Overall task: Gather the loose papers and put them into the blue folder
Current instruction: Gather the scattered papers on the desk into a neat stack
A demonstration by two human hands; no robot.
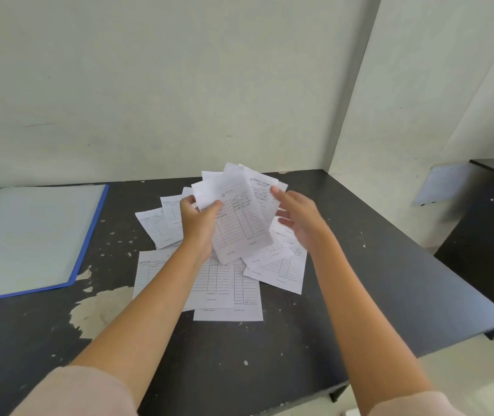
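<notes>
left hand [199,219] raised, grip pinching a fanned sheaf of forms [236,211], right hand [298,219] spread beside its edge, loose forms [218,283] below both, open blue folder [29,235] far left on the surface [359,295].

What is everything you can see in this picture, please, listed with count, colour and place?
Held papers: a fanned bunch, white printed forms, raised above the table centre.
Loose papers: several overlapping, exact count unclear, white forms, flat on the table under the hands.
Folder: one, blue with a pale inner face, lying open at the table's left.
Table: one, black with chipped patches, against the wall.
Sheet: one, pale, blurred, on the dark furniture at far right.
Left hand: gripping the bunch's left edge.
Right hand: open, fingertips touching the bunch's right side.
</notes>
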